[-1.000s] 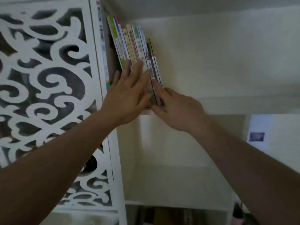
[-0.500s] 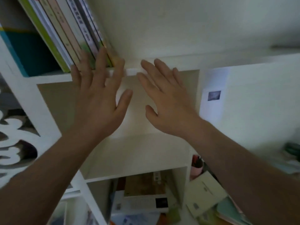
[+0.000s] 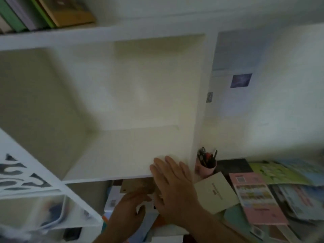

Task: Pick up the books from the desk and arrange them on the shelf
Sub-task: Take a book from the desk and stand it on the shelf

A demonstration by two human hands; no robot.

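A white shelf (image 3: 105, 35) fills the view, with shelved books (image 3: 43, 13) leaning at 11 o'clock on its upper board. At 4 o'clock the desk (image 3: 233, 164) carries scattered books (image 3: 257, 197) beside a pink pen cup (image 3: 206, 168). The right hand (image 3: 175, 188), fingers straight and spread, hovers at 6 o'clock holding nothing. The left hand (image 3: 128, 213) reaches low among blurred papers; whether it grips anything cannot be told.

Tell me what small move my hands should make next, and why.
Probably lower the right hand onto the beige book beside it and take hold. Both hands look empty, the left hand low over the pile, and books remain on the desk.
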